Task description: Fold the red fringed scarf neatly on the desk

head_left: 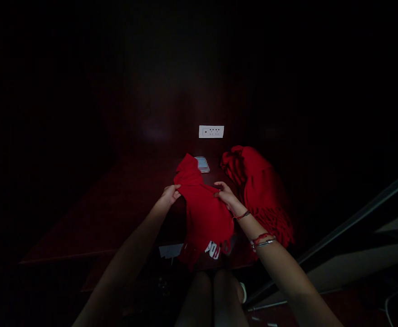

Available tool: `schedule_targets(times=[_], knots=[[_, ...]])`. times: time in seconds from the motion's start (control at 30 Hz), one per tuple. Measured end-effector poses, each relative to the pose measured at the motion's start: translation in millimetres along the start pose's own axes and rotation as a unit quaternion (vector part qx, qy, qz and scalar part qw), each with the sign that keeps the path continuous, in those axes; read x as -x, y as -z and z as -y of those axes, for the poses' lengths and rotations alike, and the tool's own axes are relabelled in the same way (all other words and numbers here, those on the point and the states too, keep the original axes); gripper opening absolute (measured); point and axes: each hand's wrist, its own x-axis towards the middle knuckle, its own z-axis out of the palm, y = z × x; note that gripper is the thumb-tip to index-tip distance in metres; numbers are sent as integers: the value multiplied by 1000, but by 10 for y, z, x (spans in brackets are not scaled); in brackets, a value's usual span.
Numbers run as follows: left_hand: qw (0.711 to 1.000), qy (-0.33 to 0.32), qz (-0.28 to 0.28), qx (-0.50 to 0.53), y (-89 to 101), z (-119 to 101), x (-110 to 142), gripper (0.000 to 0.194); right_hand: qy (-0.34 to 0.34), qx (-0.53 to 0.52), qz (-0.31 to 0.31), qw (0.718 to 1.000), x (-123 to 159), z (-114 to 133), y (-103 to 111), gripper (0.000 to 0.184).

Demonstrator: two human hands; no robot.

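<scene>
A red fringed scarf [207, 213] lies spread over the front of a dark reddish table, its fringed end hanging toward me with white tags [213, 250] among the tassels. My left hand [172, 193] pinches the scarf's left edge between thumb and fingers. On the opposite edge, my right hand [225, 194] is closed on the cloth, with some fingers raised. The far end of the scarf is bunched up. To the right sits a heap of more red fringed scarves [258, 177], apart from my right hand.
Behind the scarf lies a small pale blue and white item [203, 164], blurred. A white power socket [211, 131] is set in the dark back panel. The table's edge [66, 256] runs along the front left. A slanted metal-like bar [358, 215] crosses the right side.
</scene>
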Motion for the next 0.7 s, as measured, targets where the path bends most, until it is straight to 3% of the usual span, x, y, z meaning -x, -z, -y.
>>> schedule_targets(times=[0.1,0.2,0.3,0.4,0.5,0.57,0.63,0.7], knots=[[999,25,29,7,58,10,67,23,-5,39,86,996,100,-51,104,67],[996,33,68,-52,146,38,264,31,-15,-13,153,988,275,-43,108,77],[979,49,130,-147,183,50,464,32,-38,-69,137,987,394,15,18,76],[973,83,171,-133,109,8,571,23,-47,-80,118,989,438,83,-93,73],[983,77,153,-63,6,-58,581,18,17,-37,153,987,478,95,-160,76],[987,43,146,-58,-13,-77,543,17,79,47,167,982,513,63,-161,77],[988,-11,124,-95,25,-61,466,16,114,151,162,969,529,24,-132,76],[983,-65,65,-161,95,-23,353,16,112,222,154,956,496,0,-91,76]])
